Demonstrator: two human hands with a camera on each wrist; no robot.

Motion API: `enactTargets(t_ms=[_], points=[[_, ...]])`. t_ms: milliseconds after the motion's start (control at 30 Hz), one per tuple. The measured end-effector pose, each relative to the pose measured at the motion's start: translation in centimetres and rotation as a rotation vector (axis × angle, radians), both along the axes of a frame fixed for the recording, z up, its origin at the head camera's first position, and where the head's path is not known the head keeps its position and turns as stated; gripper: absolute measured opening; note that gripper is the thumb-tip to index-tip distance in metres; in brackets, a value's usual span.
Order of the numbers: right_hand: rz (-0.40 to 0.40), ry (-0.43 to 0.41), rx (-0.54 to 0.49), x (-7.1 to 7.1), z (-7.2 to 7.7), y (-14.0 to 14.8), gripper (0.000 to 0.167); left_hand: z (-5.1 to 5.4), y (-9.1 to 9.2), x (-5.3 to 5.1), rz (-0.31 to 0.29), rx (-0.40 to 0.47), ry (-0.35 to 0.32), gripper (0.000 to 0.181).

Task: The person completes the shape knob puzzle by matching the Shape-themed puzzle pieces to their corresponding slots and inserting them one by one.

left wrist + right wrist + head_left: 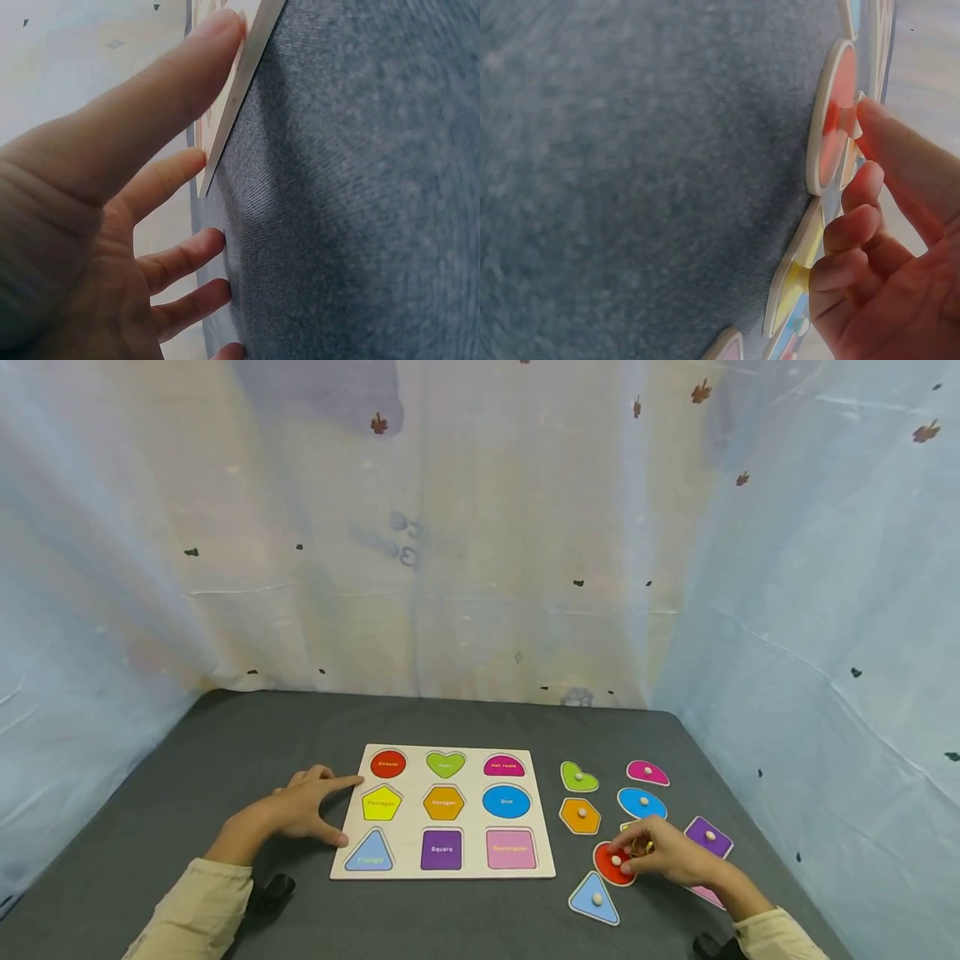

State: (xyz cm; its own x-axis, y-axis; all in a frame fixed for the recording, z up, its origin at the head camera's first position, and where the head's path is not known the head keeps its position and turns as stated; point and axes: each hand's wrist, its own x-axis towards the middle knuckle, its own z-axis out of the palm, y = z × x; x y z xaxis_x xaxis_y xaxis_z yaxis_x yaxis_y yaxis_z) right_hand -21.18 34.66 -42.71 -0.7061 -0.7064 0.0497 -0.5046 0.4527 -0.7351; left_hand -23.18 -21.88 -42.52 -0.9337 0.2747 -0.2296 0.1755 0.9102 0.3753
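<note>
A white wooden shape board (468, 822) with coloured, labelled shapes lies flat. My left hand (309, 806) is spread at its left side; the thumb and index fingertip touch the edge, and in the left wrist view the other fingers (187, 259) reach down to the cloth. With thumb and index finger, my right hand (663, 852) pinches the knob of a red circle puzzle piece (604, 865), also seen in the right wrist view (832, 142). Under that hand is a yellow piece (791, 292), mostly hidden from above.
Around the right hand lie a green heart (572, 777), orange hexagon (572, 812), blue triangle (588, 893), blue oval (633, 802), magenta half round (652, 772), purple square (716, 844) and a partly covered pink piece (708, 896). Grey cloth (450, 922) covers the table; curtains stand behind.
</note>
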Motion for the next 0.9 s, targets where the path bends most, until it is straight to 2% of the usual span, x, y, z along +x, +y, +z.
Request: enactTargets(t_ms=[200, 433, 600, 900], points=[[-0.02, -0.006, 0.007, -0.2, -0.3, -0.2, 0.009, -0.1, 0.0, 0.0, 0.014, 0.007, 0.008, 0.103], [0.003, 0.009, -0.008, -0.6, -0.4, -0.8, 0.005, -0.1, 0.0, -0.2, 0.021, 0.004, 0.011, 0.103], [-0.035, -0.025, 0.014, -0.5, 0.3, -0.9, 0.005, -0.2, 0.0, -0.2, 0.014, 0.008, 0.005, 0.103], [-0.078, 0.024, -0.01, -1.5, 1.7, -3.2, 0.005, -0.4, -0.1, -0.4, 0.026, -0.002, 0.005, 0.104]])
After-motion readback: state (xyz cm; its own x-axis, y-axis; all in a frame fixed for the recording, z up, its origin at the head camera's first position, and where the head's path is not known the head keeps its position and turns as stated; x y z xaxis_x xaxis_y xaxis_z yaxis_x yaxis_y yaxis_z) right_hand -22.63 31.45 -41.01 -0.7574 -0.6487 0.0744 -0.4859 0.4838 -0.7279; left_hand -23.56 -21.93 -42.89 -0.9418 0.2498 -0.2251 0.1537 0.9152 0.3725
